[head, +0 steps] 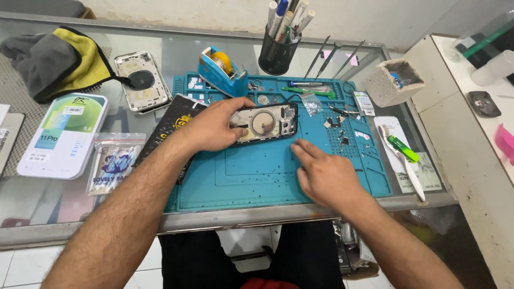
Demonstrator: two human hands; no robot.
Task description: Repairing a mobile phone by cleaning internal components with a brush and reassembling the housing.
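Observation:
My left hand (pixel 214 126) grips the left end of an opened phone housing (pixel 267 122), its bare inside with a round coil facing up, on the teal repair mat (pixel 257 176). My right hand (pixel 324 174) rests flat on the mat just below and to the right of the housing, fingers together and pointing left, holding nothing. Several small loose parts (pixel 342 126) lie on the mat to the right of the housing.
A second phone back housing (pixel 143 80) lies on the glass table at upper left beside a grey and yellow cloth (pixel 59 61). A blue tape dispenser (pixel 222 69), a black pen cup (pixel 277 51), tweezers (pixel 329 56), a white product box (pixel 64 134) and a toothbrush (pixel 404 163) surround the mat.

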